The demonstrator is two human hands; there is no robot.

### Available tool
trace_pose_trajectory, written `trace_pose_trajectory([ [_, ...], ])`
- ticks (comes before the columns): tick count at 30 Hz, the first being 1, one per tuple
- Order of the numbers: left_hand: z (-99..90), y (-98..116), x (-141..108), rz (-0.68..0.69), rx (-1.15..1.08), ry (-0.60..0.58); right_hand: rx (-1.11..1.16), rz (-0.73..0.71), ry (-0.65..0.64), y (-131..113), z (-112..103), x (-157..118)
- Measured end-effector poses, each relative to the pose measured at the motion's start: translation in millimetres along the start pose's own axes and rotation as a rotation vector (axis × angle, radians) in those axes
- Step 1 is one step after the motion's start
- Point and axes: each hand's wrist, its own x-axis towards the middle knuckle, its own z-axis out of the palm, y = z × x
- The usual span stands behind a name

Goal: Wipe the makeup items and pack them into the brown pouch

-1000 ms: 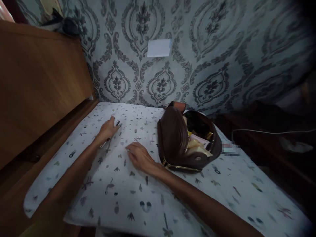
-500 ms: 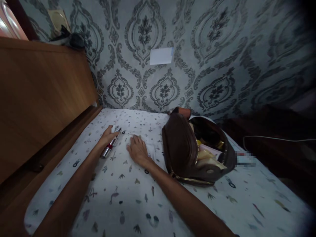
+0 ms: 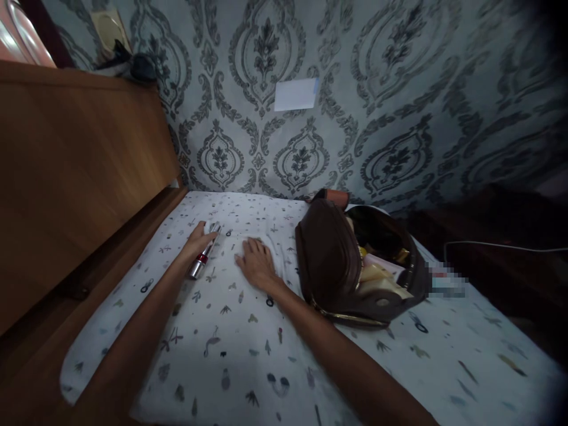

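Note:
My left hand [image 3: 197,243] is closed around a slim silver lipstick tube [image 3: 200,262] with a red band. Its thumb lies along the upper end, and the tube slants across the patterned white cloth [image 3: 239,349]. My right hand [image 3: 257,264] rests palm down on the same cloth, its fingers stretched out and holding nothing. Some folds show in the fabric around these fingers. To the right of that hand stands a dark brown bag [image 3: 328,260], unzipped, with a pale wrapped item [image 3: 381,281] and other small things inside.
A wooden cabinet [image 3: 84,136] rises on the left, with dark sunglasses [image 3: 142,67] on top. Patterned wallpaper closes off the back and carries a white paper [image 3: 296,94]. Behind the bag is a brown-orange item [image 3: 336,197]. A white cable [image 3: 501,244] runs at the right.
The view has shifted slightly, moving the scene a little to the right. My right hand has slid slightly rightward over the cloth. My left hand keeps its hold on the lipstick tube.

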Motion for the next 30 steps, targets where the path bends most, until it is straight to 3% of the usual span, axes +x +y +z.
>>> trace_pose_trajectory([
  [6, -29.6, -1.0, 0.9, 0.036, 0.157, -0.042, 0.004, -0.04, -0.099, -2.9, -0.2, -37.5],
  [11, -44.4, 6.4, -11.5, 0.102, 0.177, -0.139, 0.085, -0.069, -0.101, -6.5, -18.1, -31.9],
  [14, -36.5, 5.8, -29.3, 0.147, 0.109, -0.148, 0.467, -0.045, -0.032, -18.7, -18.5, -16.4],
  [18, -5.5, 1.4, -52.3, 0.123, 0.01, -0.072, 1.473, 0.193, -0.14, -42.9, 2.6, -4.0],
  [20, 8.0, 0.8, -58.0, 0.122, 0.01, -0.053, 1.798, 0.272, -0.175, -50.2, 12.3, -3.6],
  [23, 10.6, 1.5, -54.3, 0.171, 0.086, -0.044, 1.918, 0.333, -0.203, -49.6, 14.9, -6.4],
  [26, -5.0, -0.8, -37.4, 0.21, 0.252, -0.009, 1.958, 0.43, -0.276, -41.3, 7.2, -9.2],
  [30, -21.1, -9.9, -10.1, 0.163, 0.508, 0.018, 2.028, 0.456, -0.359, -33.4, 0.0, -10.6],
])
